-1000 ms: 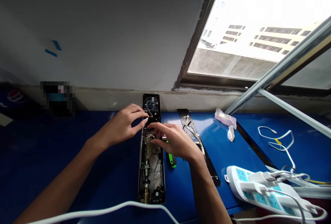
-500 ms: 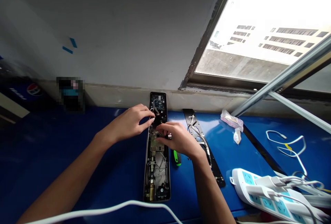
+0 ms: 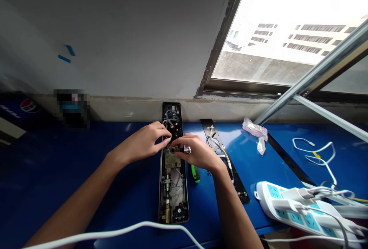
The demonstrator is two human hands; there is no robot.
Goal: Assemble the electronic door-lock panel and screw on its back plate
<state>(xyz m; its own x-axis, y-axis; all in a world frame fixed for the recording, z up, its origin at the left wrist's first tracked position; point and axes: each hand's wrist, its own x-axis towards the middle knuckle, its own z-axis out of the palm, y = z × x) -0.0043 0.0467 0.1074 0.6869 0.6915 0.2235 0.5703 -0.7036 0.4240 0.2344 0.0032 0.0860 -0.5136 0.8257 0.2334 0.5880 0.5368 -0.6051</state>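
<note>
there lay the open device [image 3: 172, 161], inner parts on show, on the blue table [image 3: 129, 195]! l. hand [image 3: 151, 139] arched over the device's l. edge, thumb + fingertips nearly together above its upper-mid part; couldn't tell if they gripped anything. r. hand [image 3: 198, 151] was over the device's r. edge, fingers curled, a silvery pc. [image 3: 187, 149] showing btwn. thumb + fingers, hold unclear. just r. of the device sat a green-handled tool [image 3: 195, 174]; farther r., a dark plate [image 3: 237, 182] w/ white cable [image 3: 224, 152] along it; well off to the device's lower r., a power strip [image 3: 296, 216].
</note>
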